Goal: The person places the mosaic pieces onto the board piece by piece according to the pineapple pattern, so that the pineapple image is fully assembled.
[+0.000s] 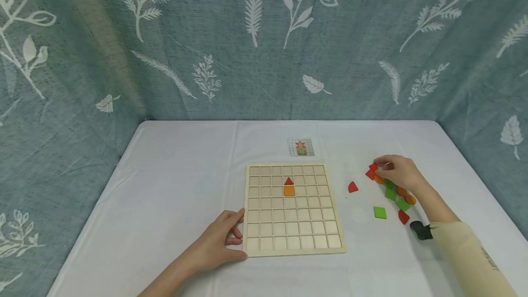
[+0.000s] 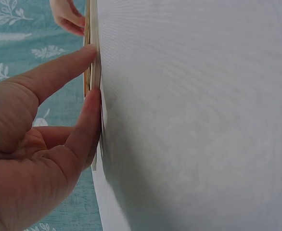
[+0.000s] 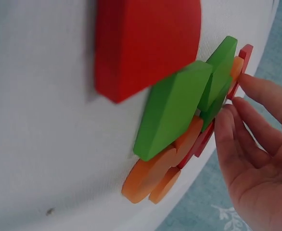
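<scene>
A square wooden grid board (image 1: 253, 245) lies in the head view, with a red triangle (image 1: 288, 181) above an orange square (image 1: 289, 190) in its cells. My left hand (image 1: 217, 244) rests against its left edge, fingers extended along the side and thumb at the near corner. The left wrist view shows fingertips against that thin edge. To the right, my right hand (image 1: 398, 172) reaches over a cluster of coloured pieces and pinches a red piece (image 1: 373, 167) between thumb and fingertips. Another red piece (image 1: 370, 174) and a green piece (image 3: 174, 110) lie close by.
A small pattern card (image 1: 301, 147) lies beyond the board. Between board and cluster are a red quarter-round piece (image 1: 352, 187) and a green square (image 1: 380, 212). Orange discs (image 3: 148, 175) sit in the cluster. A black strap-like object (image 1: 420, 231) is at the right wrist. Patterned curtain (image 1: 264, 81) surrounds the table.
</scene>
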Demonstrator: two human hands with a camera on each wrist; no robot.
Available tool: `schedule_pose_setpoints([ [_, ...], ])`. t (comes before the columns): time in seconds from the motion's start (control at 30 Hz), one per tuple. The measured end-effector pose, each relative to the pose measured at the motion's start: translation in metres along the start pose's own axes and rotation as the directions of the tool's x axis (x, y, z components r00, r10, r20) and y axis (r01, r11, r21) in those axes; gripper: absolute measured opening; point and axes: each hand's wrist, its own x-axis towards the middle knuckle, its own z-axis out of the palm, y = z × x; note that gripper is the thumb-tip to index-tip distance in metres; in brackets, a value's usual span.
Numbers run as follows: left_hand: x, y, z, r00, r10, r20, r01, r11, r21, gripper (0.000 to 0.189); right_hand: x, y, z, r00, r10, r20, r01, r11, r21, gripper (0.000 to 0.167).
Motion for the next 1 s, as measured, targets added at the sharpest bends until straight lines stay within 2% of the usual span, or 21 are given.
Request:
schedule_pose_setpoints([
  [0.6, -0.001, 0.001, 0.002, 1.000, -0.003, 0.000, 0.003, 1.000, -0.005, 0.095, 0.007, 0.002, 0.002, 0.998, 0.054, -0.031, -0.055, 0.998, -0.005, 0.044],
  [1.0, 0.000, 0.001, 0.001, 1.000, -0.002, 0.000, 0.002, 1.000, -0.004, 0.095, -0.001, -0.009, 0.005, 0.989, 0.095, -0.113, -0.084, 0.991, 0.102, 0.054],
])
